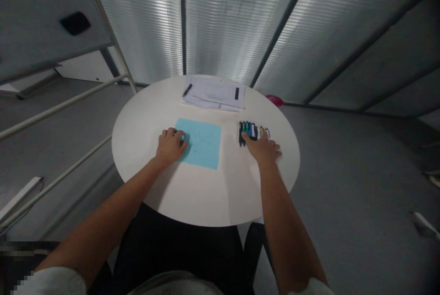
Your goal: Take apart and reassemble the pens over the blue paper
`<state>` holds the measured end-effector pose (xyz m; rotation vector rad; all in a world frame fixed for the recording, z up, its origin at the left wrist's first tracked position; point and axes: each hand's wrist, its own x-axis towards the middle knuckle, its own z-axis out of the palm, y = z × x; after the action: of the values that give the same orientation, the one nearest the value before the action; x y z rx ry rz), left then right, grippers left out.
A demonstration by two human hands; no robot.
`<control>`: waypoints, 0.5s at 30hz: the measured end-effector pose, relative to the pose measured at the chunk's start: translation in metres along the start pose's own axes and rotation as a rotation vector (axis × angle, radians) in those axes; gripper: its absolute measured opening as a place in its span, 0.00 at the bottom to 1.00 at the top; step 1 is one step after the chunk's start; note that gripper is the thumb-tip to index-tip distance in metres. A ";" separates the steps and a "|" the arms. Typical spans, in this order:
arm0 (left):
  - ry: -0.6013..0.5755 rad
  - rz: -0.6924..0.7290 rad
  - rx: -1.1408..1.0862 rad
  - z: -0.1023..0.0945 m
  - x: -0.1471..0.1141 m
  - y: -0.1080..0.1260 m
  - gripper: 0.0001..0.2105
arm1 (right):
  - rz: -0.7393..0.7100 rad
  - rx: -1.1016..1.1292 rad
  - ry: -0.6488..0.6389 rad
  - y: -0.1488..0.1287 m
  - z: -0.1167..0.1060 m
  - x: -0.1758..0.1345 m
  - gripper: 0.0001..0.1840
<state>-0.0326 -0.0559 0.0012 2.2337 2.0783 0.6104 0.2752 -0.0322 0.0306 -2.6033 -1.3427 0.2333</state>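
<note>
Pale sleeves (pixel 51 282); left hand (pixel 169 145) on blue sheet (pixel 205 146); right hand (pixel 263 149) apparently touching pens (pixel 247 127).

The round tabletop (pixel 195 196) looks smooth and faintly satin. On it lie a matt, paper-like blue sheet (pixel 203 144), matt white papers (pixel 211 92) and plastic pens (pixel 247 127) — behind it, ribbed wall panels (pixel 220 24) gleam.

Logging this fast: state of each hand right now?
Left hand: curled at the left edge of the sheet; can't tell whether it holds anything.
Right hand: open, spread over the pens; no clear grip.
</note>
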 end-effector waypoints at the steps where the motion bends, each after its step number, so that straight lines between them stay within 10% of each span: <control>1: 0.010 0.009 0.014 0.001 -0.002 0.002 0.18 | -0.007 -0.012 0.001 -0.002 0.001 0.001 0.57; 15: 0.018 0.041 0.018 0.003 -0.006 0.005 0.17 | -0.089 -0.114 -0.070 -0.023 0.001 0.010 0.50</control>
<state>-0.0270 -0.0612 -0.0011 2.2943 2.0598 0.6190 0.2627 -0.0113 0.0349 -2.6415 -1.5340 0.2432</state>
